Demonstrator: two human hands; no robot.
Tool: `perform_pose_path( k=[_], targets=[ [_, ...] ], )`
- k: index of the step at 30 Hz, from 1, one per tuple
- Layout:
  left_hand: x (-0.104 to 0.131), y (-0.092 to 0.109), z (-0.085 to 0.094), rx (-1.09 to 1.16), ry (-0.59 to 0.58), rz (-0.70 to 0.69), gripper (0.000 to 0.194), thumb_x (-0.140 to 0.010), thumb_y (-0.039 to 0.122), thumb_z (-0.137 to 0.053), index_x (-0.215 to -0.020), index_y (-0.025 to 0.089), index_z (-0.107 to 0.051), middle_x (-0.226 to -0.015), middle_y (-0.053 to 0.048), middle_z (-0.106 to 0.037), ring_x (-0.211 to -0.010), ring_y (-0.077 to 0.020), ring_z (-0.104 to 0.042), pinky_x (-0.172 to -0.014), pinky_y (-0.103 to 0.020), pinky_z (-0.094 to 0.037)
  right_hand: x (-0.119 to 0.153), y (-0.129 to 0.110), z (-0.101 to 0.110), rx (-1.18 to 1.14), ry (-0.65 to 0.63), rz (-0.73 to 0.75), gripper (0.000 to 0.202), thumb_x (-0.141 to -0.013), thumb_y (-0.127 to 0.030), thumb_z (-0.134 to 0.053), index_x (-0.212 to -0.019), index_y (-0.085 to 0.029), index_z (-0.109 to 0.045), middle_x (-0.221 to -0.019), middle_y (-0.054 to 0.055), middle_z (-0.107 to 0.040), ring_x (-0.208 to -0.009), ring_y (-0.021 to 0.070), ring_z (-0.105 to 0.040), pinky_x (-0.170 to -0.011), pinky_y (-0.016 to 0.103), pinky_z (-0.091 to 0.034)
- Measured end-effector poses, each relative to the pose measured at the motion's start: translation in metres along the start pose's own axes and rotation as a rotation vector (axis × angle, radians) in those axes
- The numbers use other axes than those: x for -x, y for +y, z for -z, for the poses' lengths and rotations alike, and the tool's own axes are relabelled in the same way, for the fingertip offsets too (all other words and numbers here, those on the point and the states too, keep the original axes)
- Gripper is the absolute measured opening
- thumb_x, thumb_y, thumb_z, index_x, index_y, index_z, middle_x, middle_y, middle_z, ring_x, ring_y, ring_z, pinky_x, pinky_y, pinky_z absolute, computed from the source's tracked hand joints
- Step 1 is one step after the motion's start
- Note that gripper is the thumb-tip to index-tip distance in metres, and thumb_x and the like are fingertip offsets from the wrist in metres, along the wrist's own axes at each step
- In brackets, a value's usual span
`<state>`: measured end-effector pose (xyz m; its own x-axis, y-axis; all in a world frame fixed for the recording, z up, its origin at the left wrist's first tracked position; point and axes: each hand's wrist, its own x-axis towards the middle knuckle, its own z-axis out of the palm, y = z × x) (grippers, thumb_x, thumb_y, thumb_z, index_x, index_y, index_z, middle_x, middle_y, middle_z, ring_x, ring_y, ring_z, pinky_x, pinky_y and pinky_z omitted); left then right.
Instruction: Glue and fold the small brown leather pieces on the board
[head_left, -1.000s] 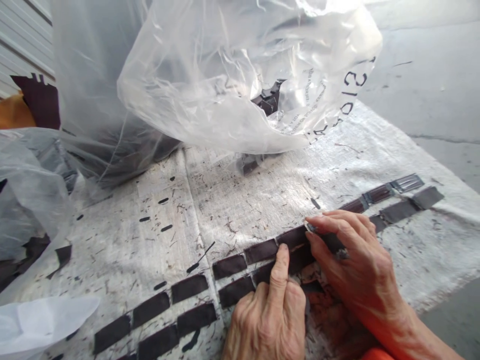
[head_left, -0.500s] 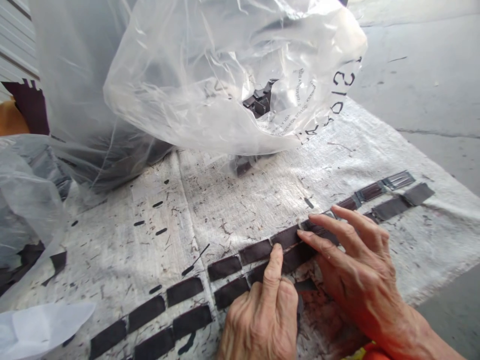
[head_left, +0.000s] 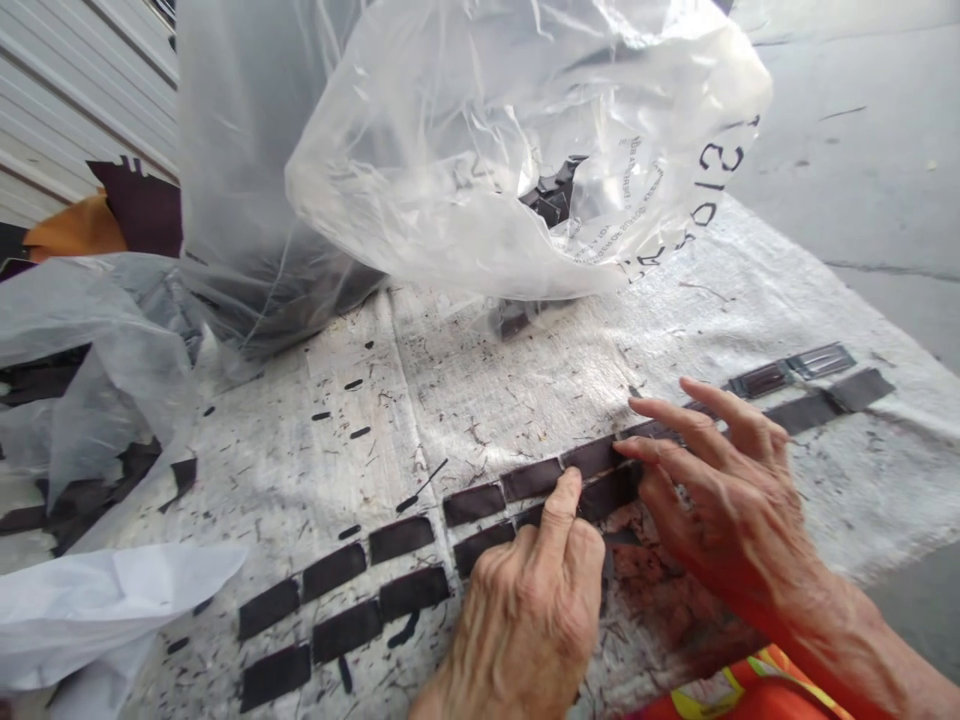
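Two slanting rows of small, dark rectangular pieces lie on a stained white cloth [head_left: 480, 390]. My left hand [head_left: 536, 590] stretches its index finger down onto the near edge of an upper-row piece [head_left: 589, 460]; its other fingers are curled under and partly hidden. My right hand [head_left: 727, 490] is open with fingers spread, its index fingertip at the right end of that piece. The palm and fingers cover part of both rows. A lower-row piece [head_left: 611, 492] shows between the hands. Past my right fingers, glossy pieces [head_left: 761, 380] continue the upper row beside matte ones [head_left: 866, 390].
A large clear plastic bag [head_left: 420, 240] holding dark pieces [head_left: 555, 195] stands at the back. Another plastic bag [head_left: 45, 300] with dark scraps lies left, near a white sheet [head_left: 97, 590]. Small dark offcuts [head_left: 360, 433] and threads litter the cloth. Grey floor [head_left: 885, 180] shows beyond.
The view has shifted, so the bags and rows sit farther right in it. Both hands stay by the same upper-row piece; the left index finger still rests on its edge.
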<state>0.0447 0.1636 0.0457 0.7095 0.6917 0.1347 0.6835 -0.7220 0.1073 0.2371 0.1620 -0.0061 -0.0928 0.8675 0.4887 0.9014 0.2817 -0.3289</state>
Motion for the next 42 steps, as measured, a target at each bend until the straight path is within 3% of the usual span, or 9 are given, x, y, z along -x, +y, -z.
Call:
perform_pose_path(
  k=[6,14,21,29,39,42],
  targets=[
    [0.0,0.008,-0.001,-0.086,-0.036,-0.006,0.031,-0.083,-0.003,-0.036,-0.091,0.013,-0.061,-0.129,-0.018,-0.063,-0.059,-0.017,-0.067,-0.05,-0.031,-0.059,-0.007,-0.006,0.0,0.026,0.021,-0.015,0.008,-0.088,-0.026,-0.058,-0.088,-0.024,-0.066,-0.114,0.006,-0.071,-0.127,0.0357,-0.047,-0.1,0.056,-0.037],
    [0.01,0.013,-0.004,-0.103,0.089,-0.057,0.028,-0.089,0.002,-0.036,-0.091,0.014,-0.061,-0.129,-0.016,-0.064,-0.063,-0.0167,-0.067,-0.052,-0.03,-0.059,-0.02,-0.004,-0.007,0.155,-0.004,0.091,0.023,-0.085,-0.045,-0.066,-0.082,-0.024,-0.057,-0.099,0.007,-0.07,-0.119,0.0363,-0.051,-0.099,0.056,-0.035],
    [0.011,0.013,-0.006,-0.113,0.018,-0.054,0.027,-0.088,0.002,-0.037,-0.093,0.015,-0.06,-0.129,-0.014,-0.064,-0.057,-0.0163,-0.063,-0.045,-0.031,-0.055,-0.02,-0.006,-0.007,0.178,-0.022,0.063,0.021,-0.089,-0.044,-0.06,-0.083,-0.024,-0.057,-0.1,0.008,-0.069,-0.118,0.0366,-0.051,-0.095,0.054,-0.037],
    [0.009,0.011,-0.005,-0.09,0.024,-0.057,0.028,-0.087,0.003,-0.036,-0.091,0.015,-0.061,-0.128,-0.014,-0.065,-0.055,-0.0165,-0.062,-0.043,-0.031,-0.053,-0.02,-0.006,-0.011,0.168,-0.042,0.027,0.025,-0.088,-0.045,-0.06,-0.078,-0.022,-0.058,-0.101,0.009,-0.068,-0.117,0.035,-0.051,-0.096,0.052,-0.036],
    [0.009,0.009,-0.008,-0.096,0.058,-0.056,0.032,-0.084,0.001,-0.036,-0.091,0.014,-0.065,-0.125,-0.015,-0.066,-0.052,-0.0154,-0.061,-0.041,-0.029,-0.052,-0.023,-0.003,-0.007,0.07,0.104,0.02,0.005,-0.09,-0.027,-0.062,-0.087,-0.023,-0.061,-0.094,0.005,-0.069,-0.108,0.0304,-0.058,-0.091,0.047,-0.042],
    [0.009,0.008,-0.009,-0.073,0.051,-0.058,0.031,-0.085,0.002,-0.036,-0.09,0.014,-0.064,-0.127,-0.016,-0.065,-0.054,-0.0155,-0.062,-0.044,-0.028,-0.053,-0.023,-0.003,-0.004,0.014,0.048,0.118,0.006,-0.091,-0.022,-0.059,-0.093,-0.027,-0.063,-0.094,0.003,-0.069,-0.107,0.0293,-0.057,-0.09,0.045,-0.041]
  ],
)
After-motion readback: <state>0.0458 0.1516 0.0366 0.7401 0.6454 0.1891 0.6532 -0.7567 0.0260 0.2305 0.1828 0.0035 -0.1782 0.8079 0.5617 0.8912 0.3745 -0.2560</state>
